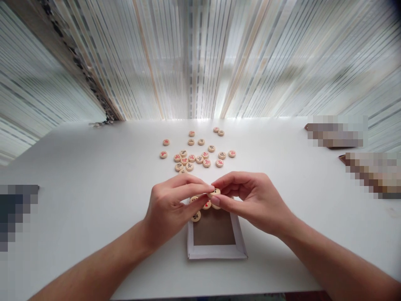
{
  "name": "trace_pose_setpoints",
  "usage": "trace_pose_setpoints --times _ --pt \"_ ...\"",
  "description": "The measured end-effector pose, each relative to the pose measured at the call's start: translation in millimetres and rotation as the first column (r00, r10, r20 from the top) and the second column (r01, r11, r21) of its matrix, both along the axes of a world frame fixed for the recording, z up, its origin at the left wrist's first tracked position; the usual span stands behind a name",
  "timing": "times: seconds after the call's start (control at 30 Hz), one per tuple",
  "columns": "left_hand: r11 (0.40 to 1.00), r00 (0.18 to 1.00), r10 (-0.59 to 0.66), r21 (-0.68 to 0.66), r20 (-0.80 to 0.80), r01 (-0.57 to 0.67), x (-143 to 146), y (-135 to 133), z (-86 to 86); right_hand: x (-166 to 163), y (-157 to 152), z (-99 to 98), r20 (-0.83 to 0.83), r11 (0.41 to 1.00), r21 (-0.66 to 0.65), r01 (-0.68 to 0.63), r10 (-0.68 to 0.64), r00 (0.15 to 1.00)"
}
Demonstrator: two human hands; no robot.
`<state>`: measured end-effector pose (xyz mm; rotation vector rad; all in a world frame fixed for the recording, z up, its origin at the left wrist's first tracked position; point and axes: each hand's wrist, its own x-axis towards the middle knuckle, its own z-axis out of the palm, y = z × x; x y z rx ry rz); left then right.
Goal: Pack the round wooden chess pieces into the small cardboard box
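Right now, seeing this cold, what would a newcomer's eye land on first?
The left hand and right hand, meeting mid-picture with their fingertips around a round piece above the far part of a shallow box with a white rim. Next, the loose pieces marked in red or black, scattered beyond the hands on the white table. Then the striped curtain across the top.

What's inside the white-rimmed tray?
In the tray: at least four round pieces toward the far end, bare brown floor nearer. The left hand, right hand and the piece between them hide parts of the far end.
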<state>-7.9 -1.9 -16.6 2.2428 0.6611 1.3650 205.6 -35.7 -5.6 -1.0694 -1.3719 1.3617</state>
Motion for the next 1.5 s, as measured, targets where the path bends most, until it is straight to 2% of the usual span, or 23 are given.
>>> trace_pose_setpoints --times 0.1,0.17,0.27,0.33,0.43,0.5,0.6,0.67,0.83,1.03,1.5 --pt "0.999 1.0 0.004 0.048 -0.024 -0.003 1 -1 -0.7 1 0 -0.4 0.08 1.0 0.026 0.001 -0.003 0.997" --pt "1.0 1.0 0.015 0.025 -0.025 -0.014 1 -2 -0.6 1 0 -1.2 0.135 0.998 0.066 0.013 -0.021 0.991" --pt "0.99 0.998 0.058 -0.127 0.001 -0.058 3 -2 -0.3 0 -1 -2.1 0.242 0.984 0.172 0.048 -0.09 0.966" --pt "0.955 0.993 0.112 -0.28 0.039 -0.097 3 0 -0.6 0 -3 -2.3 0.338 0.956 0.289 0.046 -0.147 0.93" --pt "0.879 0.978 0.187 -0.459 0.087 -0.127 3 6 -1.6 -3 -7 -3.6 0.437 0.88 0.472 -0.054 -0.18 0.881" --pt "0.852 0.973 0.208 -0.507 0.103 -0.129 3 9 -2.2 -6 -9 -5.9 0.462 0.813 0.562 -0.152 -0.156 0.873" --pt "0.848 0.972 0.21 -0.515 0.107 -0.126 3 11 -2.6 -11 -12 -11.5 0.508 0.71 0.644 -0.283 -0.121 0.853" --pt "0.855 0.974 0.202 -0.504 0.105 -0.123 4 10 -2.8 -14 -13 -15.6 0.548 0.664 0.664 -0.344 -0.119 0.828" --pt "0.864 0.976 0.191 -0.49 0.105 -0.117 4 8 -3.9 -18 -14 -22.5 0.617 0.607 0.672 -0.423 -0.143 0.774" --pt "0.868 0.977 0.181 -0.485 0.109 -0.106 4 8 -5.7 -19 -16 -26.7 0.643 0.583 0.68 -0.444 -0.184 0.743" --pt "0.877 0.979 0.169 -0.47 0.11 -0.098 5 8 -6.1 -20 -16 -28.2 0.643 0.578 0.691 -0.434 -0.218 0.734"
